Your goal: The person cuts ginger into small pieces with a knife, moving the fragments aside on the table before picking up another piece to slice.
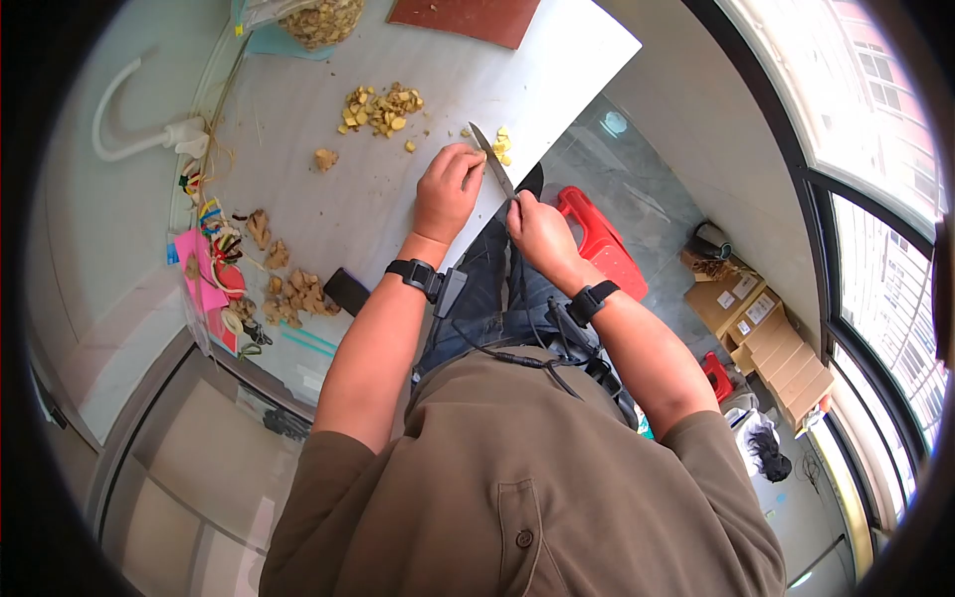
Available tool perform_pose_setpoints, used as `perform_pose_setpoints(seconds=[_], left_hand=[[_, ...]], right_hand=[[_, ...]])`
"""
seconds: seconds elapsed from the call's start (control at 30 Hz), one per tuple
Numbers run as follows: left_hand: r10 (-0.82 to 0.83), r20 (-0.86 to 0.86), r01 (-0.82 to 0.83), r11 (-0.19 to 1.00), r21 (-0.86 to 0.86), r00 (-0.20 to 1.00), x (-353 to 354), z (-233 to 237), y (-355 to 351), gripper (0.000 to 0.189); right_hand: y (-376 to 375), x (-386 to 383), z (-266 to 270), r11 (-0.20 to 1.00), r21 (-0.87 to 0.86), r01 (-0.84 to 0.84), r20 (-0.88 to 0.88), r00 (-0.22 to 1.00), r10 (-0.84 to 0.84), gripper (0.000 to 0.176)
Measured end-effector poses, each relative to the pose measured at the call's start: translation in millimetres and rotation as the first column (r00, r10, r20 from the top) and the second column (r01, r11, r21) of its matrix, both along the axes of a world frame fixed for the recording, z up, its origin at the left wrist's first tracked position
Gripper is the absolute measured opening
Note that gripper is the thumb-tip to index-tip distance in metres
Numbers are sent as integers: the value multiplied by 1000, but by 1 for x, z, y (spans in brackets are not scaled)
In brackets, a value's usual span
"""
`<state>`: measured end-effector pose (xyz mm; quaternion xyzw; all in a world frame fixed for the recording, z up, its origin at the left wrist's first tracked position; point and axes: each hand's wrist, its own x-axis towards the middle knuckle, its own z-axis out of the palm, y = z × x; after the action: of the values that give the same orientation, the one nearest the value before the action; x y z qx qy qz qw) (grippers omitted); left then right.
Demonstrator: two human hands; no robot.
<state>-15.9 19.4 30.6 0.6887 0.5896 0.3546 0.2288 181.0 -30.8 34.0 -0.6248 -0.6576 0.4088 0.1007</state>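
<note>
My right hand (543, 231) is closed round the handle of a knife (489, 151), its blade slanting up and left over the white table (398, 214). Beside the blade, my left hand (450, 191) has its fingers curled and pinched on a small piece of ginger, mostly hidden by the fingertips. Yellow ginger slices (502, 147) lie just right of the blade, near the table's edge. A heap of cut ginger (383, 109) sits farther back, with a single ginger lump (325, 159) to its left.
Whole ginger roots (301, 294) and a dark phone (346, 291) lie at the left. Ties and pink paper (199, 269) line the wall side. At the back are a bag of ginger pieces (323, 22) and a reddish-brown board (468, 18). A red stool (607, 244) stands right.
</note>
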Motion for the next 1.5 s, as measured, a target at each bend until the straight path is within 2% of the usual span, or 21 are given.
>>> perform_pose_setpoints(seconds=[0.23,0.73,1.0,1.2,1.33,1.5], left_hand=[[44,-20,-44,999,28,999,3,-5,-7,17],[-37,-35,38,999,23,999,-3,0,2,17],[-41,-69,43,999,26,997,-5,-5,6,15],[-74,-84,78,995,53,994,-6,-5,3,17],[-63,-43,65,997,51,997,-6,-7,-5,16],[-7,9,6,999,32,1000,-1,-9,-12,16]], right_hand=[[-6,6,8,997,-16,75,-71,995,-76,28],[-1,14,27,998,-28,-52,63,997,54,26],[8,9,21,989,63,-136,117,985,128,24],[13,-14,4,984,125,-126,176,979,103,25],[16,-16,1,987,119,-112,160,983,92,26],[16,-12,1,994,113,0,20,1000,-2,26]])
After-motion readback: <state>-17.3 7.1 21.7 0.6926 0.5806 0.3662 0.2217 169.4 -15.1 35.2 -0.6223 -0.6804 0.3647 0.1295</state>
